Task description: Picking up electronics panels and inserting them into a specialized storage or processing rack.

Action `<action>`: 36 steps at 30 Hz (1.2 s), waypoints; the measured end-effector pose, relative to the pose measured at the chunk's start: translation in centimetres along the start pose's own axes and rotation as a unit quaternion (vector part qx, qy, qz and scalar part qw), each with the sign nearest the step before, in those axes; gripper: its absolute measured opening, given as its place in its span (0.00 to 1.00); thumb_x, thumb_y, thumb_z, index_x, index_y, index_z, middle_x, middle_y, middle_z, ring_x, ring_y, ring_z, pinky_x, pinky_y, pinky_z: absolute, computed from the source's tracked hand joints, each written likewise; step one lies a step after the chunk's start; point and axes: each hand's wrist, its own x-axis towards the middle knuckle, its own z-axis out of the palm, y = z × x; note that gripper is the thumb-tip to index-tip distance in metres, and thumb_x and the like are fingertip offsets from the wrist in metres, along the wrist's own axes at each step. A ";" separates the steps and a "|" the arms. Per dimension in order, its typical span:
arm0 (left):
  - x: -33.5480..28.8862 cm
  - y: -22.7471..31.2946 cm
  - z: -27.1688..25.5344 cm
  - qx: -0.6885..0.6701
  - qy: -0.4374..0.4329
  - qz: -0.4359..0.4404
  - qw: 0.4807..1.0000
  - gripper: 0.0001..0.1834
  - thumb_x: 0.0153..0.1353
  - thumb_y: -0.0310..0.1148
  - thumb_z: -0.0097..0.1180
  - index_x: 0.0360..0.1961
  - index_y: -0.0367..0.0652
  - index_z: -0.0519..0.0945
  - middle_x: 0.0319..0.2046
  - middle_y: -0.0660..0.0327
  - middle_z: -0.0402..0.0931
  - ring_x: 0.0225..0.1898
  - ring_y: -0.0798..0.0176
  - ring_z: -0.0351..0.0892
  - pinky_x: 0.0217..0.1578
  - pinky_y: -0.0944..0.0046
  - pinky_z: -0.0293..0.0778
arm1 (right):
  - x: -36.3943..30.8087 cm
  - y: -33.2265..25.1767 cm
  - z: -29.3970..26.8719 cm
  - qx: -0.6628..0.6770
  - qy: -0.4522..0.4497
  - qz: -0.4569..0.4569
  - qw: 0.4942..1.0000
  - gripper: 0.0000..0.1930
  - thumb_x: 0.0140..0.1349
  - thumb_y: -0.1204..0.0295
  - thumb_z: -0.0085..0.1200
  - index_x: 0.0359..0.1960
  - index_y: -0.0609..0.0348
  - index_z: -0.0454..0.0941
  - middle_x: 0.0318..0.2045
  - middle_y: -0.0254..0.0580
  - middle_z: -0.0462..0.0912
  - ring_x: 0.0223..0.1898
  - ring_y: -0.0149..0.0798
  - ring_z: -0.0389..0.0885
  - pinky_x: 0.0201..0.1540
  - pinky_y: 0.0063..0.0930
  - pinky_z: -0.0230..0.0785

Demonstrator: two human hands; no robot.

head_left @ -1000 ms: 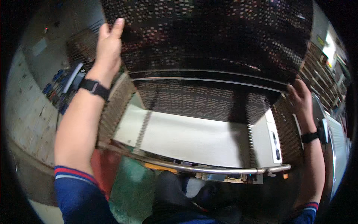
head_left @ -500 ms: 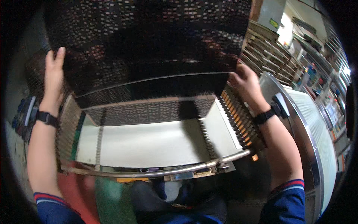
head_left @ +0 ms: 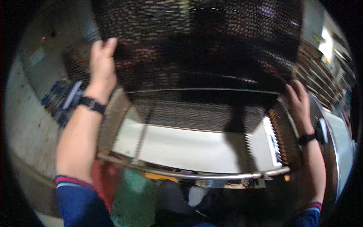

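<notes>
A large dark panel (head_left: 204, 56), covered with rows of small light marks, is held up in front of me above a slotted rack. My left hand (head_left: 103, 66) is closed on its left edge, thumb and finger pointing up. On the opposite edge, my right hand (head_left: 300, 98) grips lower down, its fingers partly hidden. Below the panel's lower edge, another patterned panel (head_left: 189, 113) stands at the far side of the rack. Toothed slots (head_left: 279, 142) line the rack's right side, and a white sheet (head_left: 181, 147) covers its bottom.
A metal bar (head_left: 215, 176) runs along the rack's near edge, just before my legs. To the right stands a pale, metal-edged surface (head_left: 342, 147), with stacked racks (head_left: 315, 70) beyond it. A pale wall or floor surface (head_left: 34, 125) lies at the left.
The view has swung left, so panel, rack and both hands appear farther right. Both hands still grip the panel, whose lower edge now looks more level. Motion blurs the panel.
</notes>
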 end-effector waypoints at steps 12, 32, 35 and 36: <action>0.2 0.2 0.0 0.078 -0.009 0.024 0.997 0.33 0.72 0.43 0.56 0.71 0.37 0.62 0.70 0.52 0.63 0.71 0.58 0.61 0.72 0.59 0.52 | 1.7 -2.2 -3.9 0.180 -0.009 0.117 0.977 0.08 0.68 0.79 0.45 0.41 0.61 0.78 0.30 0.35 0.80 0.29 0.26 0.76 0.32 0.20 0.70; -17.3 12.6 9.6 0.203 -0.531 0.071 0.820 0.17 0.65 0.36 0.58 0.52 0.39 0.80 0.47 0.55 0.81 0.48 0.59 0.81 0.52 0.56 0.76 | -26.6 -5.3 -16.2 0.112 -0.154 0.224 0.956 0.09 0.63 0.84 0.50 0.42 0.67 0.81 0.36 0.40 0.84 0.41 0.32 0.84 0.47 0.27 0.77; -24.0 13.9 11.3 0.244 -0.621 0.129 0.734 0.23 0.63 0.39 0.59 0.55 0.36 0.77 0.45 0.46 0.80 0.46 0.47 0.82 0.49 0.53 0.77 | -28.8 -2.8 -13.5 0.105 -0.150 0.228 0.956 0.07 0.64 0.80 0.56 0.41 0.65 0.83 0.37 0.41 0.85 0.40 0.32 0.84 0.47 0.27 0.76; -25.8 14.3 11.7 0.263 -0.616 0.152 0.727 0.23 0.64 0.39 0.58 0.55 0.36 0.77 0.45 0.45 0.79 0.43 0.44 0.83 0.47 0.52 0.78 | -29.4 -2.1 -12.5 0.090 -0.149 0.216 0.961 0.06 0.64 0.80 0.56 0.41 0.64 0.83 0.36 0.41 0.86 0.40 0.33 0.84 0.47 0.27 0.76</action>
